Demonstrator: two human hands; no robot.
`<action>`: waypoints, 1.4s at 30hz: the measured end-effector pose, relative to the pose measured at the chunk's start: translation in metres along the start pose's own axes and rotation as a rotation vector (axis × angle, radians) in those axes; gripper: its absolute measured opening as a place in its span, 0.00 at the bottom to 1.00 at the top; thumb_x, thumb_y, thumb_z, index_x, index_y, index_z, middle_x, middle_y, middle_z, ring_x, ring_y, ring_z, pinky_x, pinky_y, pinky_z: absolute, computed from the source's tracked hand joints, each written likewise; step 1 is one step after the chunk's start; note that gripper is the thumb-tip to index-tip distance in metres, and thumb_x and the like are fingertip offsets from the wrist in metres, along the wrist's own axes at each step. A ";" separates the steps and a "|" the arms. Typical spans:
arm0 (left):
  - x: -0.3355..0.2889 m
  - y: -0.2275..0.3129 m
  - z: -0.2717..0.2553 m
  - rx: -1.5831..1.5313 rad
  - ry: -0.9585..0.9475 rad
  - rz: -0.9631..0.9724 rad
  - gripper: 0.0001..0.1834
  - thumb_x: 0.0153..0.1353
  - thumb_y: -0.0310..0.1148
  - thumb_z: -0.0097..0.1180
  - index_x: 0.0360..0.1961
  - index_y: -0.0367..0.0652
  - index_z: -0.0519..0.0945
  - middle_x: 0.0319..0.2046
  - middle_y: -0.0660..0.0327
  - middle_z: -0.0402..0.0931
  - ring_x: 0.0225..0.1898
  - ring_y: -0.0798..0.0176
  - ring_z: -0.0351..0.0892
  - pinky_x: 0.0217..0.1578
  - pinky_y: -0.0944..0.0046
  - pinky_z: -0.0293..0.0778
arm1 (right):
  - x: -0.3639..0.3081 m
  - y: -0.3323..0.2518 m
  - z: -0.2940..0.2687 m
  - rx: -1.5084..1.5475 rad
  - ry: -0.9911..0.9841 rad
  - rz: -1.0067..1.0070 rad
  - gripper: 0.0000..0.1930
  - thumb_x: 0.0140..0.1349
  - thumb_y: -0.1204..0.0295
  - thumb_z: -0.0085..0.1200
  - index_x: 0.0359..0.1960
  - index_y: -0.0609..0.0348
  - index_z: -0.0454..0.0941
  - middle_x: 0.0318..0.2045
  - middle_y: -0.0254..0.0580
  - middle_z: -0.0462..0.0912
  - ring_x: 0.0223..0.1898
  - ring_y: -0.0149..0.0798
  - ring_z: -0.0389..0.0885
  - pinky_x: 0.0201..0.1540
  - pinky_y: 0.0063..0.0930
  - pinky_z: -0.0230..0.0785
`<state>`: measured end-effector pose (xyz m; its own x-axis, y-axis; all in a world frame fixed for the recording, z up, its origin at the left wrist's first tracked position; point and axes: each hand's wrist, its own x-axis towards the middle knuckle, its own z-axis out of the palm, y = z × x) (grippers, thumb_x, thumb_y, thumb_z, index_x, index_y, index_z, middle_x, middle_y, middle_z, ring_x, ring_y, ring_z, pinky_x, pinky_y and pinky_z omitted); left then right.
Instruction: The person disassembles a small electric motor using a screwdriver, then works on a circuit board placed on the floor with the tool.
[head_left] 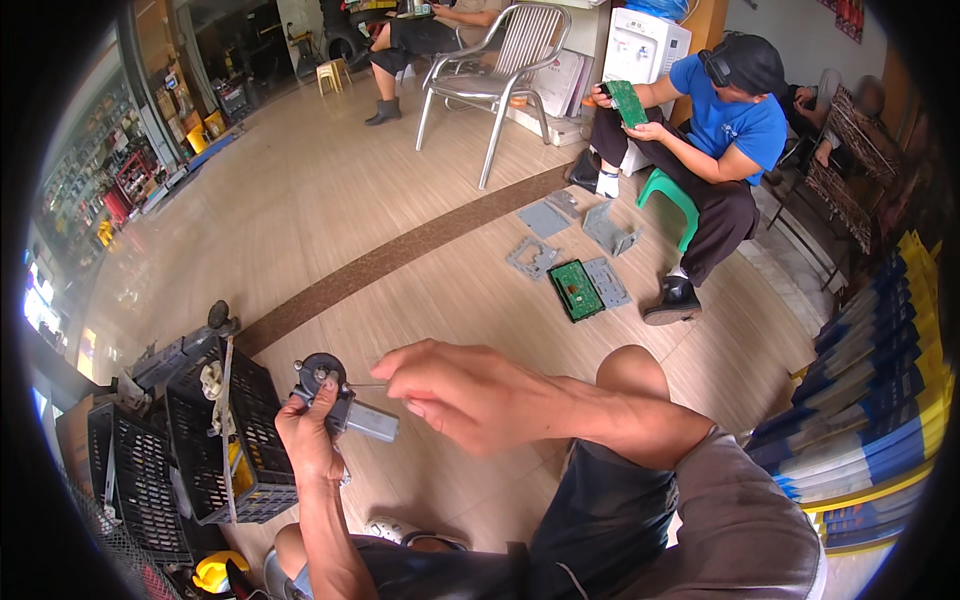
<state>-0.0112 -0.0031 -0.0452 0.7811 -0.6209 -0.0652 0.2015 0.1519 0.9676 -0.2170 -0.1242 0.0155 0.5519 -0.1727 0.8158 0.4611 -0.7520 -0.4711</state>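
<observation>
A small electric gear motor [372, 422] with a round black housing and a silver can is gripped in my left hand [308, 440]. My left thumb presses on the face of the housing. Just to its right is my right hand [480, 392], its fingers closed. A thin metal-shafted tool [366, 386] sticks out of those fingers toward the housing. Its handle is hidden in the hand, and whether its tip touches the motor I cannot tell.
Black plastic crates [205, 445] stand at my left. Ahead on the floor lie a green circuit board [577, 290] and several grey metal plates [543, 219]. A co-worker [728, 120] on a green stool [672, 205] holds another board. Blue-and-yellow packages [870, 390] are stacked at right.
</observation>
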 end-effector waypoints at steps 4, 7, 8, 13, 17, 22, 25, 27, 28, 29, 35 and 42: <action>-0.001 0.001 -0.004 -0.092 -0.053 -0.061 0.08 0.59 0.26 0.68 0.37 0.35 0.83 0.30 0.61 0.83 0.27 0.69 0.81 0.28 0.69 0.78 | -0.007 0.000 -0.004 -0.008 -0.006 0.069 0.14 0.59 0.82 0.58 0.46 0.61 0.70 0.40 0.47 0.80 0.32 0.49 0.81 0.32 0.37 0.74; -0.004 0.005 0.000 -0.148 -0.053 -0.092 0.08 0.59 0.26 0.68 0.37 0.35 0.83 0.30 0.61 0.83 0.26 0.69 0.81 0.28 0.69 0.78 | -0.007 0.000 -0.009 -0.098 0.026 -0.027 0.15 0.59 0.79 0.61 0.45 0.60 0.71 0.38 0.46 0.80 0.31 0.49 0.82 0.31 0.38 0.75; -0.005 0.006 0.000 -0.158 -0.050 -0.099 0.08 0.59 0.27 0.68 0.37 0.36 0.82 0.30 0.62 0.83 0.26 0.69 0.81 0.28 0.69 0.78 | -0.007 0.000 -0.009 -0.166 0.022 -0.023 0.15 0.58 0.78 0.62 0.44 0.60 0.72 0.37 0.45 0.80 0.30 0.49 0.82 0.31 0.38 0.75; -0.006 0.001 0.007 -0.040 -0.008 0.016 0.07 0.59 0.27 0.68 0.37 0.38 0.83 0.30 0.63 0.82 0.26 0.70 0.80 0.26 0.71 0.76 | -0.001 -0.005 -0.006 -0.163 0.041 0.040 0.13 0.59 0.78 0.62 0.44 0.59 0.72 0.39 0.46 0.80 0.32 0.49 0.83 0.32 0.38 0.76; -0.003 -0.005 0.002 -0.053 -0.020 0.006 0.08 0.58 0.27 0.69 0.37 0.39 0.83 0.30 0.64 0.82 0.27 0.71 0.80 0.26 0.72 0.74 | 0.001 -0.004 -0.007 -0.100 -0.004 0.002 0.16 0.57 0.84 0.60 0.46 0.63 0.71 0.47 0.55 0.80 0.37 0.48 0.86 0.35 0.32 0.80; -0.006 -0.003 0.000 -0.109 0.005 -0.092 0.08 0.57 0.25 0.69 0.37 0.39 0.83 0.30 0.64 0.83 0.27 0.71 0.80 0.29 0.72 0.75 | -0.005 -0.001 -0.004 -0.102 -0.044 0.055 0.16 0.57 0.84 0.61 0.46 0.63 0.73 0.46 0.52 0.81 0.37 0.49 0.85 0.35 0.33 0.80; -0.008 -0.005 0.001 -0.092 0.006 -0.093 0.09 0.56 0.24 0.69 0.38 0.39 0.83 0.31 0.63 0.83 0.29 0.70 0.80 0.33 0.70 0.75 | -0.002 -0.007 -0.005 -0.180 -0.061 0.057 0.14 0.59 0.78 0.60 0.46 0.61 0.72 0.39 0.47 0.81 0.37 0.50 0.84 0.34 0.39 0.77; -0.010 -0.006 0.002 -0.052 0.010 -0.063 0.09 0.56 0.23 0.69 0.38 0.39 0.83 0.32 0.63 0.83 0.31 0.69 0.81 0.35 0.69 0.76 | 0.002 -0.015 -0.008 -0.306 -0.175 0.238 0.16 0.58 0.77 0.62 0.47 0.60 0.72 0.37 0.47 0.81 0.37 0.50 0.84 0.35 0.39 0.78; -0.011 -0.006 0.002 -0.050 0.008 -0.052 0.10 0.56 0.23 0.69 0.39 0.39 0.83 0.32 0.63 0.83 0.32 0.69 0.80 0.36 0.68 0.76 | 0.003 -0.013 -0.007 -0.304 -0.177 0.239 0.16 0.58 0.77 0.62 0.47 0.60 0.72 0.37 0.47 0.81 0.37 0.50 0.84 0.35 0.39 0.78; -0.012 -0.006 0.003 -0.051 0.004 -0.040 0.10 0.56 0.23 0.69 0.39 0.39 0.83 0.33 0.63 0.83 0.33 0.68 0.80 0.38 0.67 0.76 | 0.005 -0.011 -0.005 -0.254 -0.108 0.185 0.17 0.58 0.77 0.61 0.48 0.60 0.72 0.38 0.47 0.81 0.37 0.50 0.84 0.35 0.38 0.78; -0.013 -0.006 0.002 -0.081 0.040 -0.020 0.10 0.56 0.23 0.69 0.39 0.38 0.83 0.33 0.65 0.83 0.33 0.70 0.79 0.38 0.69 0.73 | 0.006 -0.008 0.018 -0.063 0.083 0.011 0.15 0.58 0.78 0.62 0.46 0.60 0.74 0.44 0.48 0.82 0.38 0.49 0.84 0.36 0.35 0.78; -0.014 -0.006 -0.004 -0.020 0.037 0.033 0.09 0.57 0.23 0.68 0.39 0.38 0.83 0.32 0.65 0.82 0.32 0.71 0.77 0.38 0.69 0.72 | 0.007 -0.021 0.005 -0.229 -0.228 0.296 0.12 0.57 0.78 0.63 0.42 0.61 0.76 0.45 0.46 0.82 0.39 0.48 0.84 0.37 0.34 0.77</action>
<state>-0.0214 0.0080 -0.0513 0.8091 -0.5862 -0.0427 0.1868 0.1876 0.9643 -0.2193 -0.1067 0.0296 0.7883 -0.2765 0.5496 0.1079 -0.8173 -0.5660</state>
